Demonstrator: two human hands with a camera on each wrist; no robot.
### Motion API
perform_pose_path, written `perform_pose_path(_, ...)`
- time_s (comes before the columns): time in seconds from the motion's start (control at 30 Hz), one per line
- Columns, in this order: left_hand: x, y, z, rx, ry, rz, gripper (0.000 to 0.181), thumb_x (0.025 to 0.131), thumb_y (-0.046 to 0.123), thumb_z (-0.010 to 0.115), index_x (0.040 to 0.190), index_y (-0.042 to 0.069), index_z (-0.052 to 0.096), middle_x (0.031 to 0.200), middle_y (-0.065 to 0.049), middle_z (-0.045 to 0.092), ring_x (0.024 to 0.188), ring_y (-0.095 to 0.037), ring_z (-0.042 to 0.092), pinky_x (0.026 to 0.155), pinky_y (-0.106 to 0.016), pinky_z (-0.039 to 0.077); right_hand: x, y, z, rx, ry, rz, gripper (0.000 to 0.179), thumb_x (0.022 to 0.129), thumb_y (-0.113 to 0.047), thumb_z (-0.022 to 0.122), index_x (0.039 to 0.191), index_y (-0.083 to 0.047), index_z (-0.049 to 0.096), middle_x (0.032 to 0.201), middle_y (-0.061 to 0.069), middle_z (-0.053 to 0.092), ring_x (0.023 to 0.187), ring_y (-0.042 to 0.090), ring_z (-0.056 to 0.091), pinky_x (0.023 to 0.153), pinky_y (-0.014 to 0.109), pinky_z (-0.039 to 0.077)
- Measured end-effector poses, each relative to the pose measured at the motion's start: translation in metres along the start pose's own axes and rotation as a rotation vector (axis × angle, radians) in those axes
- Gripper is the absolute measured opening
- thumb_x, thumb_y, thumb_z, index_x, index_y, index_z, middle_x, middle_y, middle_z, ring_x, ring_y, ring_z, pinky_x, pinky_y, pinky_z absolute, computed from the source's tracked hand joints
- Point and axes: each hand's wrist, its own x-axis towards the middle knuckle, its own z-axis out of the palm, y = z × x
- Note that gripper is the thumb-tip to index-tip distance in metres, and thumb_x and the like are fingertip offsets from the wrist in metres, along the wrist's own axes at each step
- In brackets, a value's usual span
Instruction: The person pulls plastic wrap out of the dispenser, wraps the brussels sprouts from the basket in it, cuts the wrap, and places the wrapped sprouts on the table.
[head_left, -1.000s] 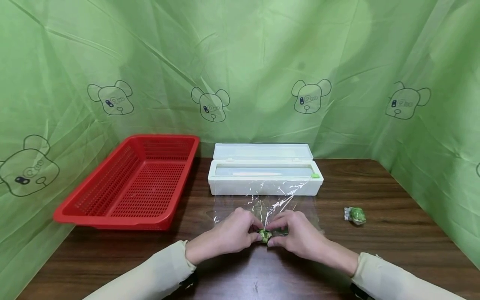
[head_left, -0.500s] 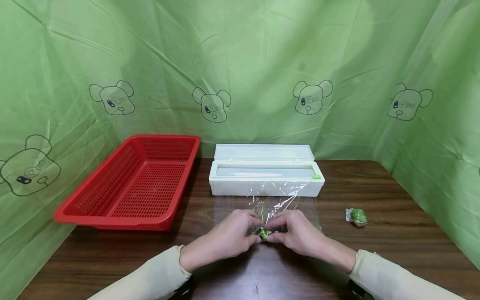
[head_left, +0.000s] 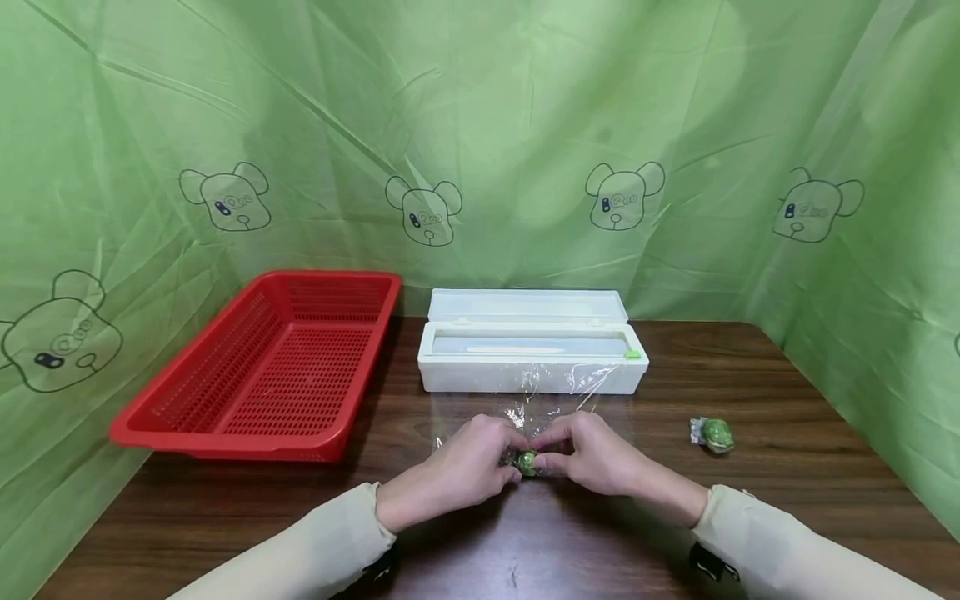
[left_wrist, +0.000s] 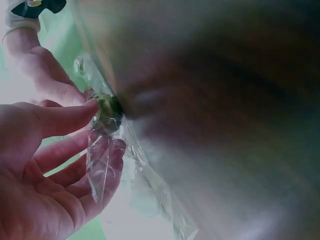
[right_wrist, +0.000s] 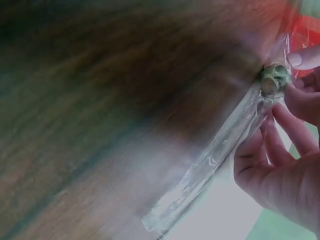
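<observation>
A small Brussels sprout lies on the table at the near edge of a sheet of cling film, and film covers at least part of it. My left hand holds it from the left, the thumb on the sprout in the left wrist view. From the right, my right hand pinches the same sprout, its thumb pressed to it in the right wrist view. Loose film hangs across the left fingers. The sheet runs back to a white cling film dispenser with its lid raised and a green slide cutter at its right end.
Farther right on the wooden table sits another green sprout wrapped in crumpled film. A red perforated basket stands at the left. Green cloth walls in the back and sides.
The sprout has moved slightly away from the person, toward the dispenser, and appears turned over in the film. Both hands shift a little with it, the right fingers more curled.
</observation>
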Motion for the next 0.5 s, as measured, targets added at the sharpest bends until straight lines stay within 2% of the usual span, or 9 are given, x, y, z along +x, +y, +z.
perform_pose_path(0.1,0.0037,-0.0033,0.0002,0.004,-0.002,-0.012,0.022,0.086,0.004,0.086,0.107,0.009,0.083,0.094,0.004,0.077,0.079,-0.002,0.062,0.07,-0.018,0.051,-0.0016,-0.0016,0.0011,-0.016,0.067,-0.007,0.02,0.091,-0.017,0.085,0.11,-0.012,0.083,0.106,-0.003,0.075,0.087,0.009,0.066,0.076,0.033,0.056)
perform_pose_path(0.23,0.0074,-0.0078,0.0001,0.008,-0.002,-0.013,0.013,0.089,0.006,0.084,0.101,0.01,0.083,0.085,0.009,0.072,0.075,-0.001,0.059,0.067,-0.018,0.05,-0.0037,-0.0025,0.0042,-0.06,0.134,-0.031,0.026,0.084,-0.021,0.092,0.107,-0.015,0.084,0.106,-0.006,0.073,0.095,0.013,0.067,0.082,0.038,0.057)
perform_pose_path(0.4,0.0103,-0.0108,-0.0019,0.065,0.004,0.016,0.007,0.09,0.011,0.084,0.096,0.011,0.082,0.084,0.007,0.066,0.078,-0.007,0.059,0.069,-0.022,0.048,-0.0026,-0.0005,0.0075,-0.125,0.15,-0.068,0.029,0.076,-0.02,0.096,0.103,-0.016,0.085,0.103,-0.009,0.074,0.101,0.017,0.067,0.089,0.04,0.055)
perform_pose_path(0.5,0.0103,-0.0102,-0.0038,0.076,0.015,0.034,0.011,0.09,0.011,0.084,0.101,0.01,0.083,0.092,0.003,0.071,0.087,-0.009,0.063,0.077,-0.024,0.052,-0.0011,0.0008,0.0079,-0.132,0.153,-0.058,0.027,0.077,-0.016,0.095,0.102,-0.017,0.085,0.101,-0.01,0.076,0.099,0.015,0.067,0.087,0.039,0.055)
